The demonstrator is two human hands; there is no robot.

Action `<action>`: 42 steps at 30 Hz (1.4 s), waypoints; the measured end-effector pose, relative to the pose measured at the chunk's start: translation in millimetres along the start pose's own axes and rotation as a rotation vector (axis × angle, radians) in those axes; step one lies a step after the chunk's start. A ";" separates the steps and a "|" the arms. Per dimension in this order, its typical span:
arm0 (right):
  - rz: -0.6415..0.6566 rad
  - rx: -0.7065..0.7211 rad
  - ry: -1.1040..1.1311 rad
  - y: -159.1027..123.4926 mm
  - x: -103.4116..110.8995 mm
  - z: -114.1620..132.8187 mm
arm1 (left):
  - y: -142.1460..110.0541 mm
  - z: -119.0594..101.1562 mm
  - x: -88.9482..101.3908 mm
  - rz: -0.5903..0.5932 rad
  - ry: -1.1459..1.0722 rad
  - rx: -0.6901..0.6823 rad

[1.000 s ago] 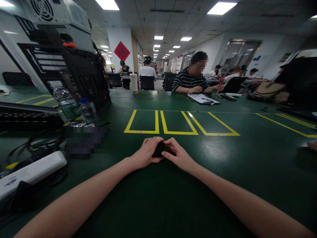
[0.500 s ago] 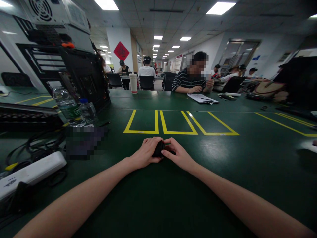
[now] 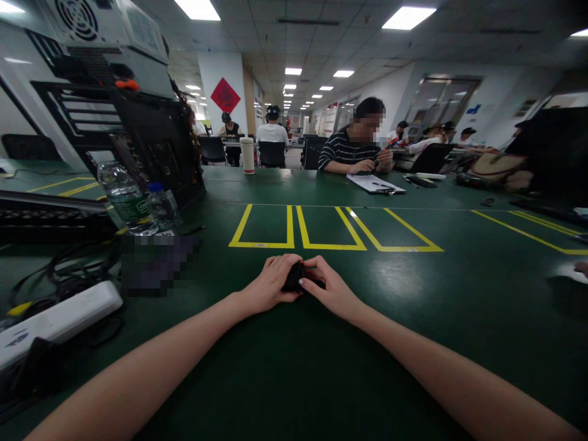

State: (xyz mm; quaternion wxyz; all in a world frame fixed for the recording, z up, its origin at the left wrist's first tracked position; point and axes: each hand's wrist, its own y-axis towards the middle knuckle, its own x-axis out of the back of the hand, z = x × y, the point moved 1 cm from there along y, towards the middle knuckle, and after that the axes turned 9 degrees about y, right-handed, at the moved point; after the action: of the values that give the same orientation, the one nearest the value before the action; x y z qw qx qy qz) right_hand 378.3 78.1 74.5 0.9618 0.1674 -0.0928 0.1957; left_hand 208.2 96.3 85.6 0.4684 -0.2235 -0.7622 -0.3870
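A small black rounded object (image 3: 293,279) sits low at the table's middle, between my two hands; its kind cannot be made out. My left hand (image 3: 274,278) is curled around its left side, fingers over the top and thumb along the near edge. From the right, my right hand (image 3: 328,283) grips it with thumb and fingertips. Much of the object is hidden by my fingers. Just beyond my hands, yellow tape outlines (image 3: 333,246) mark the green table (image 3: 294,373).
Water bottles (image 3: 126,199), cables and a white power strip (image 3: 64,315) lie at left, below open computer hardware (image 3: 151,144). Opposite sits a person (image 3: 346,149) handling a small dark item over a clipboard (image 3: 375,184). A white cup (image 3: 247,155) stands at the far edge.
My hands and the black object stay almost in place, with only a slight shift of the right fingers. Across the table, the person's hands have moved, and a dark item with red now shows there.
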 end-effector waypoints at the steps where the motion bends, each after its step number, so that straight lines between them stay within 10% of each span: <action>1: 0.003 0.013 -0.016 -0.3 0.0 0.5 | 0.0 0.4 -0.7 0.001 -0.001 0.000; 42: -0.083 0.213 -0.337 -4.5 -0.9 12.7 | 0.2 -1.8 1.7 0.014 -0.011 0.001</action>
State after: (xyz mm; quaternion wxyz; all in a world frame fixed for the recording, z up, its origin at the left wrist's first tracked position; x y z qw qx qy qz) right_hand 377.8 69.3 84.7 0.9167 0.3024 -0.2242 0.1337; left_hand 208.5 94.9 87.7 0.4670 -0.2306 -0.7634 -0.3821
